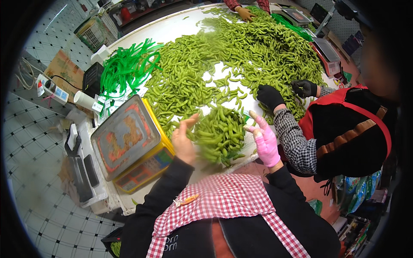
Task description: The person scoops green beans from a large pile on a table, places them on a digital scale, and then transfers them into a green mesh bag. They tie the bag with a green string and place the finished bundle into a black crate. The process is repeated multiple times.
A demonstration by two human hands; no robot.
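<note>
Green soybean pods [180, 77] lie in a broad heap on a white table [167, 29]. Right before me, between my hands, is a rounded pile of pods that seems to be in a green mesh bag [222, 135]; a small white tag shows at its right. My left hand [185, 138], bare, stands at the pile's left side with fingers apart, holding nothing. My right hand [265, 140], in a pink glove with pale fingertips, is raised at the pile's right side, fingers apart and without a pod in them. A yellow scale with a metal pan [129, 138] stands left of my left hand.
Green mesh bags [129, 67] with white tags lie at the left, beside a white cup [85, 100]. At the right a co-worker's black-gloved hands [271, 96] touch the pods. Another person's gloved hand [245, 13] is at the far end. More scales [326, 50] stand at the far right.
</note>
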